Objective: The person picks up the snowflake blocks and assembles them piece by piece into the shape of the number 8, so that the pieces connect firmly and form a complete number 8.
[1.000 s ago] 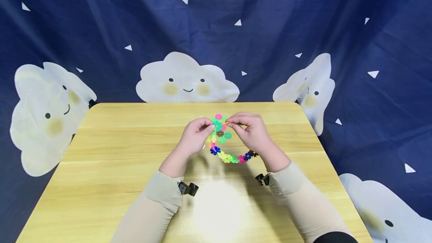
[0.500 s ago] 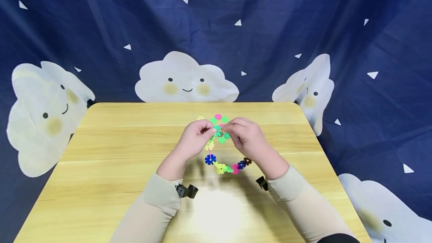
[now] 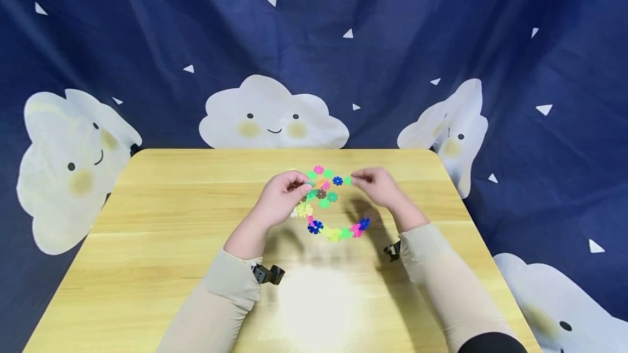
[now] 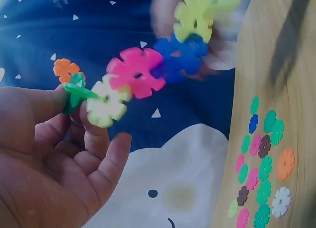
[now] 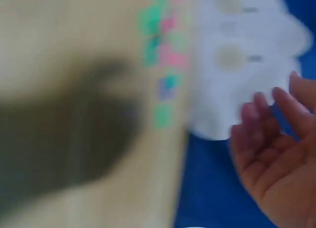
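"What has the left hand [image 3: 281, 198] got?"

"One end of the chain [image 3: 334, 235]. Thumb and finger are pinched on its green link [image 4: 75, 97], and the orange link [image 4: 67, 70] pokes out past them."

"Which way does the chain run?"

"It's held up off the counter [image 3: 162, 222]. From that hand it drops toward the near side, then bends right and away again, so its long axis makes a U, open toward the curtain [image 3: 314, 42]. The far end is blurred."

"How many links?"

"Six show well in the left wrist view: orange, green, pale yellow, pink, blue, yellow. Beyond those it blurs, so I can't give a total."

"And the loose discs [image 4: 265, 167]?"

"Eighteen in that view, on the counter: eight green, four pink, two brown, one each of blue, yellow-green, orange and white."

"The right hand [image 3: 378, 185]?"

"Fingers loosely bent and parted, nothing seen in its grasp. Its tips are right by the rightmost disc [image 3: 348, 180], a green one; I can't tell if they touch."
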Tool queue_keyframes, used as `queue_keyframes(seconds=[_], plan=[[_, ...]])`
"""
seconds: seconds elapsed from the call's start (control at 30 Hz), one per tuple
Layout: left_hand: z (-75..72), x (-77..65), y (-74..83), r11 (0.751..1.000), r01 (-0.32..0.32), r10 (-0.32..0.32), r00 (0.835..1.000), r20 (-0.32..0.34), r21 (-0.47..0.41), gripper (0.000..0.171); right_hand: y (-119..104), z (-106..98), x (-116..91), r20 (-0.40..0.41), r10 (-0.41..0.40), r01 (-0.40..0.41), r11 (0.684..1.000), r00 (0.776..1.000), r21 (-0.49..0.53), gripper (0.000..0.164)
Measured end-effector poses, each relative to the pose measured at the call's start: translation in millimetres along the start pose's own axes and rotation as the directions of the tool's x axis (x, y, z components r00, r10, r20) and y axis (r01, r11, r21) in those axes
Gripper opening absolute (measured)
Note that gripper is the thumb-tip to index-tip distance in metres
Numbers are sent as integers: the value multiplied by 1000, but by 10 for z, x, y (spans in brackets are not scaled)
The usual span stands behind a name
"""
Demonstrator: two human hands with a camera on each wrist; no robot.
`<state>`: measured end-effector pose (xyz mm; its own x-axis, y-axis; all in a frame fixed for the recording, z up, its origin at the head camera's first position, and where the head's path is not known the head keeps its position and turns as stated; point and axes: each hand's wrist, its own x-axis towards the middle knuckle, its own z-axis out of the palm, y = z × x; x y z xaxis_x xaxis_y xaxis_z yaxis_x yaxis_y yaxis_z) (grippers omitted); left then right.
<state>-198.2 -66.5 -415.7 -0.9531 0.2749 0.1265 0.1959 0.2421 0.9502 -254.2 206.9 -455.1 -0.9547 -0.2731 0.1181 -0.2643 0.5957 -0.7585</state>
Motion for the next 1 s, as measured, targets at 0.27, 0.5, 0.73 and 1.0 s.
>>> queue_keyframes(seconds=[0.27,0.5,0.73,1.0], plan=[[21,17,-52,993,43,-49,998,-51,-114,10,547,654,59,173,141,-89,957,975,-275,51],[4,20,-61,991,41,-50,997,-66,-131,11,631,926,151,80,101,-52,883,992,-467,47],[26,20,-81,990,44,-51,998,-48,-138,11,588,854,190,56,210,-188,945,976,-267,18],[31,12,-80,1000,-8,7,998,-55,-8,7,410,360,11,-79,167,-156,979,983,128,14]])
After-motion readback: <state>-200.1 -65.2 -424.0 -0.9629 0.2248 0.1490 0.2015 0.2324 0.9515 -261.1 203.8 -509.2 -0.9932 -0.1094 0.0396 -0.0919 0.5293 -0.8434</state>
